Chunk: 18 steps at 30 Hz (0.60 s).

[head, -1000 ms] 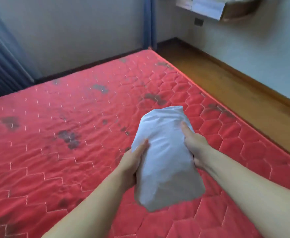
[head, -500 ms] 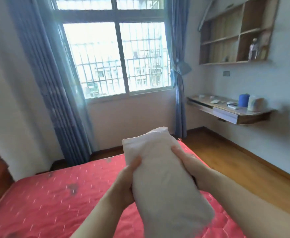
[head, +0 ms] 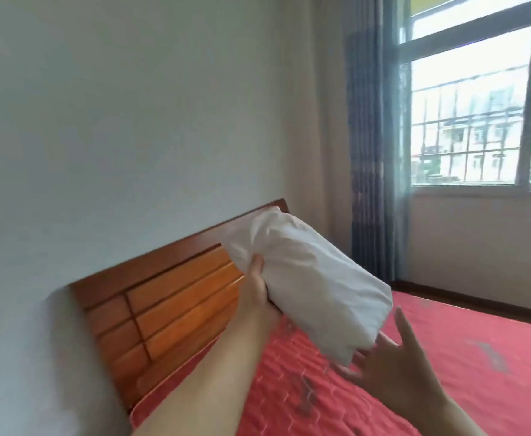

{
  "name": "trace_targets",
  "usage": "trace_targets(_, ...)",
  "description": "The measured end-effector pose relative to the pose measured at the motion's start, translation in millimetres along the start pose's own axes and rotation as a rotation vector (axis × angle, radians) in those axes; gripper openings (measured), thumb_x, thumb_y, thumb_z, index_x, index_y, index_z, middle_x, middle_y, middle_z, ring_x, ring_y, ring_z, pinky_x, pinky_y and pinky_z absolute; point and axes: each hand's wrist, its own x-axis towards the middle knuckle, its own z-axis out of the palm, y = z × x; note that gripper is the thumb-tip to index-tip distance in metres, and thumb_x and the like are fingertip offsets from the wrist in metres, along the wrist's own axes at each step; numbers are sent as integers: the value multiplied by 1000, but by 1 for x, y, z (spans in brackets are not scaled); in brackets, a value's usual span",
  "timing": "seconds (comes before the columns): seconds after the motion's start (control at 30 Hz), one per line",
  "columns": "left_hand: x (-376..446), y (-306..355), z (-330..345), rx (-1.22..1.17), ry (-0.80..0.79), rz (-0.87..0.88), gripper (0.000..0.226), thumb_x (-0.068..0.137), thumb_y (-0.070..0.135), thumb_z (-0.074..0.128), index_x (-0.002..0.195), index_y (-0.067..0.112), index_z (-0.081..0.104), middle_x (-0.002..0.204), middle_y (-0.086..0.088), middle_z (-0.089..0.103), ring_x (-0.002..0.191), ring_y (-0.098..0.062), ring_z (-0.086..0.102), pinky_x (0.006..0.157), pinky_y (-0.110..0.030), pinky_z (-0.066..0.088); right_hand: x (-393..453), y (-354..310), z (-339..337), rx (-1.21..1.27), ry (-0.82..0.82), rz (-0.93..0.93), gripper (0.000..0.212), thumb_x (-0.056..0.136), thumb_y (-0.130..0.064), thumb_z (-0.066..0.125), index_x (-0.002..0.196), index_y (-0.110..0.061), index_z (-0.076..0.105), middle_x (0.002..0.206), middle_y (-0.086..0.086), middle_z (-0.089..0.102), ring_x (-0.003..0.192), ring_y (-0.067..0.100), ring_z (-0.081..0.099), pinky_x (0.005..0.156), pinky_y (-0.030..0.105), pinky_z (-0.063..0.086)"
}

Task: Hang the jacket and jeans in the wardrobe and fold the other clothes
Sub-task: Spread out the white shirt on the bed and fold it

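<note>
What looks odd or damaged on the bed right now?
The red mattress is bare and has dark grey stains, one below the white bundle and one further right. The left hand grips the bundle; the right hand is open by its lower end. Nothing else stands out.

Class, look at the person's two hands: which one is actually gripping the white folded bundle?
The left hand grips the white folded bundle from its side. The right hand is spread open beneath the bundle's lower end, its fingers straight.

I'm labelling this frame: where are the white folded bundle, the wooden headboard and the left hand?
white folded bundle [head: 308, 278]: head view, middle of the cloth.
wooden headboard [head: 169, 297]: head view, slatted panel.
left hand [head: 257, 286]: head view, back of the hand gripping the bundle.
</note>
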Motion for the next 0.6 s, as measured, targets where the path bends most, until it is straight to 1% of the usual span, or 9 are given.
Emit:
trace_targets(0.03, -8, 19, -21, -3, 38, 40, 52, 96, 49, 46, 126, 10, 61, 116, -18, 69, 110, -37, 64, 103, -53, 45, 16, 15, 25, -15, -16, 28, 92, 55, -60, 87, 132, -18, 60, 120, 17, 65, 96, 35, 66, 87, 53, 51)
trace_targets(0.1, -31, 55, -66, -6, 77, 89, 55, 94, 51, 49, 128, 9, 61, 118, -19, 68, 111, -38, 64, 103, -54, 45, 45, 41, 73, -70, -5, 79, 67, 77, -54, 70, 132, -16, 58, 109, 15, 70, 82, 31, 70, 69, 42, 58)
trace_targets(0.17, -66, 91, -108, 21, 93, 147, 53, 95, 49, 46, 129, 11, 61, 117, -18, 69, 110, -36, 65, 97, -50, 48, 67, 65, 117, -103, -13, 125, 52, 85, -40, 62, 129, -12, 57, 105, 17, 72, 79, 31, 72, 63, 41, 59)
trace_targets(0.2, -84, 110, -131, 36, 83, 194, 54, 95, 50, 43, 132, 14, 59, 121, -17, 67, 114, -36, 62, 98, -50, 47, 78, 78, 136, -144, -36, 132, 48, 87, -35, 62, 129, -13, 57, 106, 18, 72, 80, 32, 73, 63, 41, 59)
trace_targets(0.3, -142, 168, -211, 73, 46, 349, 57, 96, 61, 27, 142, 34, 48, 146, -13, 49, 136, -39, 41, 108, -59, 27, 107, 119, 200, -298, -99, 94, 40, 88, -27, 64, 126, -16, 59, 107, 18, 72, 80, 34, 72, 62, 42, 58)
trace_targets(0.37, -195, 206, -267, 56, 112, 352, 63, 92, 71, 26, 140, 39, 50, 148, -9, 48, 138, -38, 38, 111, -60, 22, 119, 157, 250, -425, -163, 70, 36, 90, -23, 62, 126, -19, 59, 108, 16, 72, 85, 34, 72, 64, 41, 58)
trace_targets(0.47, -270, 255, -347, 36, 266, 324, 75, 82, 79, 38, 130, 27, 63, 137, -9, 58, 126, -34, 54, 109, -55, 33, 139, 223, 324, -542, -343, 91, 29, 94, -19, 57, 123, -20, 59, 108, 15, 73, 94, 34, 71, 74, 42, 56)
trace_targets(0.53, -313, 285, -394, 63, 391, 311, 76, 81, 79, 39, 114, 20, 74, 125, -8, 66, 114, -29, 64, 106, -48, 38, 148, 274, 374, -609, -448, 133, 27, 94, -19, 58, 120, -20, 60, 107, 14, 73, 96, 34, 71, 80, 44, 54)
trace_targets(0.6, -343, 307, -441, 126, 577, 304, 74, 82, 78, 38, 109, 21, 76, 117, -8, 71, 107, -25, 68, 99, -44, 44, 155, 326, 420, -642, -516, 183, 25, 93, -15, 59, 117, -18, 61, 106, 14, 73, 96, 33, 71, 82, 46, 54)
